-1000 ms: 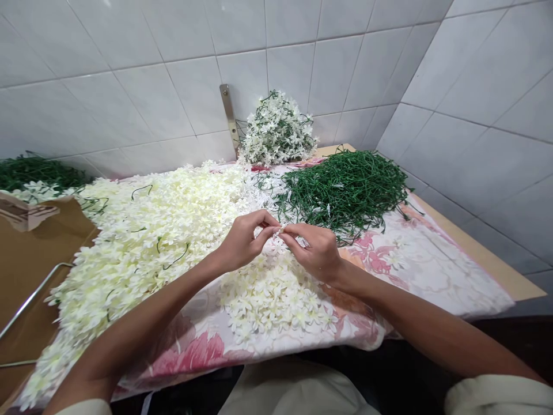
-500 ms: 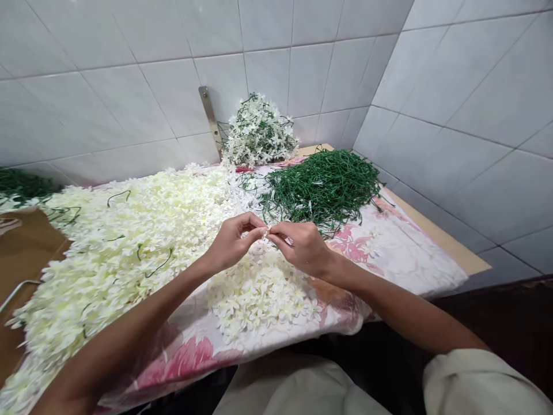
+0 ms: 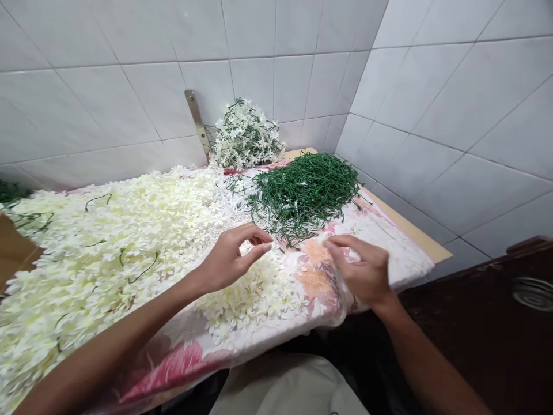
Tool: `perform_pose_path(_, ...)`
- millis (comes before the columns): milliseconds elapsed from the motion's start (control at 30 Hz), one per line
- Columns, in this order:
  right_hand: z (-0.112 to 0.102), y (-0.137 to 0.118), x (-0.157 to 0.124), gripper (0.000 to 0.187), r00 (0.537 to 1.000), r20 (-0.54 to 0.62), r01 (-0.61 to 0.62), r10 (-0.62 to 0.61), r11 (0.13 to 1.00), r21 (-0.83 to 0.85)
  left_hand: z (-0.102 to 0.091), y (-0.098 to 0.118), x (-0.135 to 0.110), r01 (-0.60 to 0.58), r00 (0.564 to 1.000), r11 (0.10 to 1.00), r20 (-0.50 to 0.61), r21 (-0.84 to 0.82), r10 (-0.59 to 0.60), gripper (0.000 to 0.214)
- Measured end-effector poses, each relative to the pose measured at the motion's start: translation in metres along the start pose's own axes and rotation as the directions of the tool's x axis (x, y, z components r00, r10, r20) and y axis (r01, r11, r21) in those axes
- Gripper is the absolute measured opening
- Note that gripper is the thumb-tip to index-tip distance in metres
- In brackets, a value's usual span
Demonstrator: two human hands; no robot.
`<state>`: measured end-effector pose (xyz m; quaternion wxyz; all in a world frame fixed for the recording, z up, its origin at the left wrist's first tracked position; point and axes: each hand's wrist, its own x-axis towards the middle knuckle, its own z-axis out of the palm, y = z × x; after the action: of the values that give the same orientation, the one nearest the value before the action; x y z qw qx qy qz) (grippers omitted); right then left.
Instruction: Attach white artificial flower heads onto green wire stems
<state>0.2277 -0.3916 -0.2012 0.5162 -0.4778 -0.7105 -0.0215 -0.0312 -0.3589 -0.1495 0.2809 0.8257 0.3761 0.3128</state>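
In the corner of a room lined with pale tiled walls (image 3: 108,86), a table (image 3: 410,227) runs along the back wall, its bare wooden edge showing only at the right. A floral cloth (image 3: 311,276) printed in pink and orange covers nearly all of it and hangs over the near edge.

A heap of cream blossoms (image 3: 108,242) spreads across the left and middle of the cloth, with a few loose green strands lying on it. To the right of the heap, touching its far edge, sits a tangled mound of green stems (image 3: 302,193). A dark wooden surface (image 3: 496,323) fills the lower right, beside the table. At the back, against the wall, stands a bunch of white flowers on green stalks (image 3: 246,138), just behind the mound. A corner of brown cardboard (image 3: 12,251) juts in at the left edge.

The left hand (image 3: 224,262) hovers over the near part of the heap, thumb and forefinger curved toward each other with only a narrow gap; whether a bloom sits between them cannot be told. The right hand (image 3: 365,274) is blurred, near the cloth's right front edge and just in front of the green stems, fingers loosely bent and pointing left; whether it grips anything cannot be told. The two hands are apart.

A slim metal bracket (image 3: 196,121) leans on the wall left of the bunch.
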Motion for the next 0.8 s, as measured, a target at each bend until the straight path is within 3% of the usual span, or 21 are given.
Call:
perform_pose_path(100, -0.028, 0.049, -0.010, 0.011, 0.954, -0.205, -0.256, 0.217, 0.948, -0.187, -0.007, -0.002, 0.002, -0.003, 0.999, 1.000, -0.032, 0.026, 0.004, 0.019)
perform_pose_path(200, -0.046, 0.094, -0.019, 0.016, 0.916, -0.200, -0.393, 0.347, 0.875, -0.283, -0.012, -0.007, 0.005, -0.004, 0.997, 0.998, -0.071, 0.060, 0.009, 0.021)
perform_pose_path(367, -0.049, 0.119, -0.031, 0.021, 0.943, 0.017, -0.288, 0.332, 0.841, -0.458, -0.018, -0.015, 0.007, 0.005, 0.996, 0.992, -0.088, 0.129, 0.007, 0.024)
perform_pose_path(600, -0.050, 0.126, -0.040, 0.024, 0.943, 0.023, -0.274, 0.331, 0.816, -0.509, -0.036, -0.019, 0.007, -0.026, 0.997, 0.947, 0.080, 0.320, 0.000, 0.027)
perform_pose_path(800, -0.058, 0.138, -0.049, 0.025, 0.956, 0.023, -0.237, 0.292, 0.818, -0.524, -0.056, -0.038, 0.009, 0.018, 0.988, 0.864, 0.121, 0.503, -0.091, 0.024)
